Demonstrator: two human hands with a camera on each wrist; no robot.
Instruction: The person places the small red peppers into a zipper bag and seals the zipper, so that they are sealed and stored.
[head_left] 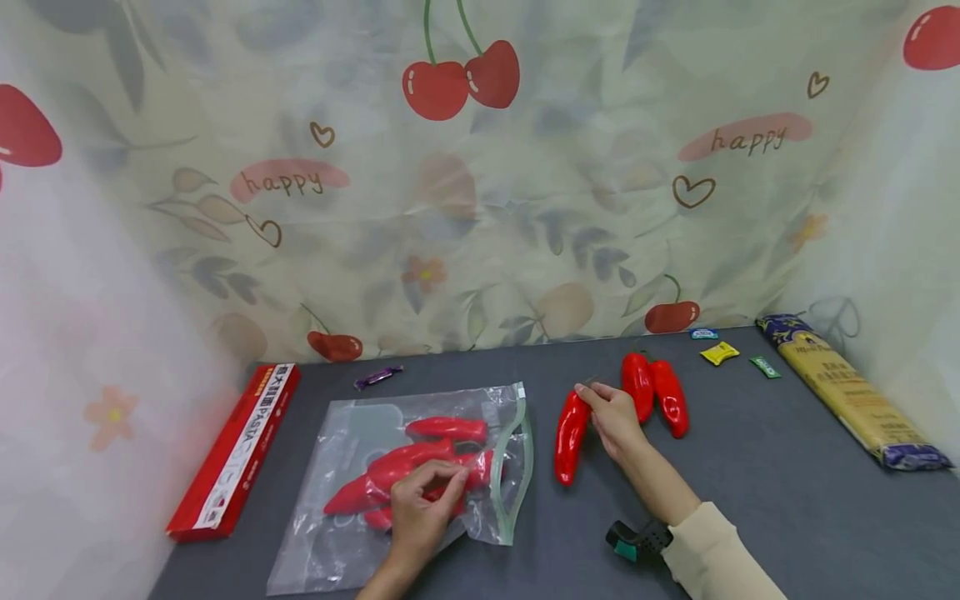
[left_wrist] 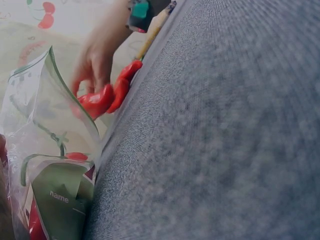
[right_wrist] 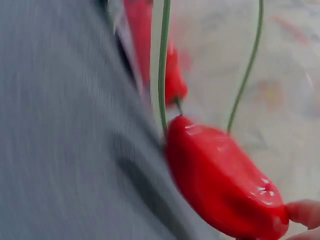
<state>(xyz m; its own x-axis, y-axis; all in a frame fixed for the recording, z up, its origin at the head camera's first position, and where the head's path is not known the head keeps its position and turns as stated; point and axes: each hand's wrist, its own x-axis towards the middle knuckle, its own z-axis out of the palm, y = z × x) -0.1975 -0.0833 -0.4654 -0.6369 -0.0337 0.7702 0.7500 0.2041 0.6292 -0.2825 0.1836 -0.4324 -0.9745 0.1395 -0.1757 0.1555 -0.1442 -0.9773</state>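
Observation:
My right hand [head_left: 613, 415] pinches a shiny red chili pepper [head_left: 572, 438] near its stem end. The pepper hangs tip down, just right of the mouth of a clear zip bag [head_left: 300, 533]. Several red peppers [head_left: 405, 467] show through the bag's film. My left hand [head_left: 422, 510] is over the bag, thumb and forefinger pinching its film near the mouth. That mouth gapes, edged by a green zip strip [left_wrist: 70, 92] in the left wrist view. Up close in the right wrist view, the held pepper [right_wrist: 225, 180] has fingertips at one end and the zip strips behind it.
Two more red peppers [head_left: 654, 392] lie behind my right hand. Small wrapped candies in yellow [head_left: 720, 353], green [head_left: 765, 367] and blue [head_left: 703, 333] sit at the back right, beside a yellow pasta packet [head_left: 855, 392]. A purple candy [head_left: 378, 377] and a red pasta box [head_left: 236, 450] are leftward.

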